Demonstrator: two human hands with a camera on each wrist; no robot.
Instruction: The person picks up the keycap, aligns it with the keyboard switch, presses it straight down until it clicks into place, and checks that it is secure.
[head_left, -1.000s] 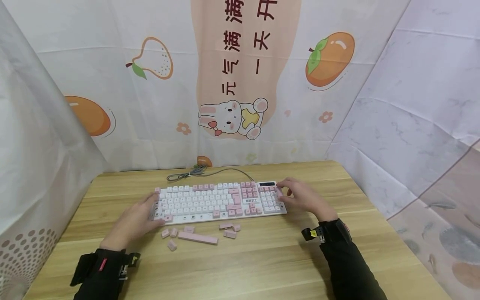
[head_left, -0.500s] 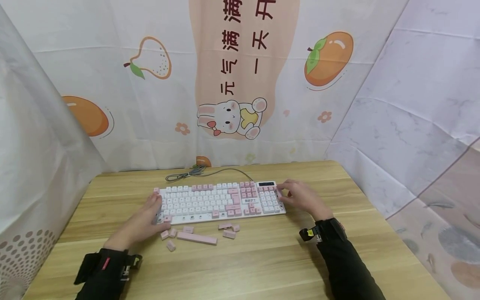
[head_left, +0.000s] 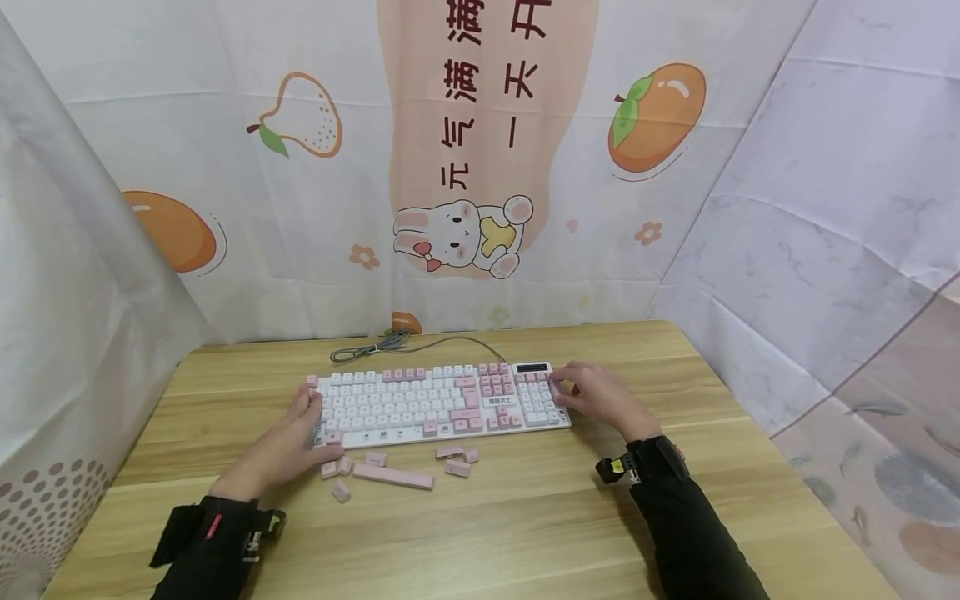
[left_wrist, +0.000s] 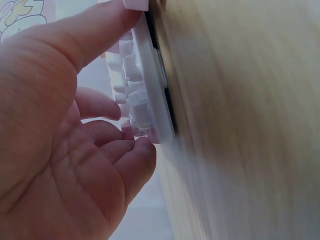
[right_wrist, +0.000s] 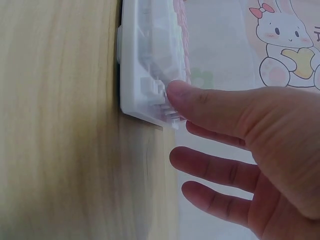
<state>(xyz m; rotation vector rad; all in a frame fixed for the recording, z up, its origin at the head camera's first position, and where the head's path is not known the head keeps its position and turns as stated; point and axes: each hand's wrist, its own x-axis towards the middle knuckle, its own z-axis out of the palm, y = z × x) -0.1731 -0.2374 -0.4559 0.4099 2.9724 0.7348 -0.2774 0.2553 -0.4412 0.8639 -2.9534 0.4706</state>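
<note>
A white and pink computer keyboard [head_left: 408, 404] lies on the wooden table. Its front row has gaps where bare key switches [head_left: 383, 435] show. My left hand [head_left: 273, 446] holds the keyboard's left end, thumb by the front corner and fingers along the side. At the opposite end, my right hand [head_left: 602, 402] has its thumb and index finger on the right edge; in the right wrist view its other fingers hang free. A long pink space bar [head_left: 393, 476] and several loose pink keycaps [head_left: 341, 492] lie in front of the keyboard.
A grey cable [head_left: 375, 348], partly bundled, runs behind the keyboard. Three loose pink keycaps [head_left: 457, 469] sit right of the space bar. Printed cloth [head_left: 322, 217] hangs around the table [head_left: 480, 542] at the back and sides.
My left hand has shifted slightly right, its thumb sliding along the keyboard's front edge near the loose keycaps. My right hand stays at the right end, and the keyboard has hardly moved.
</note>
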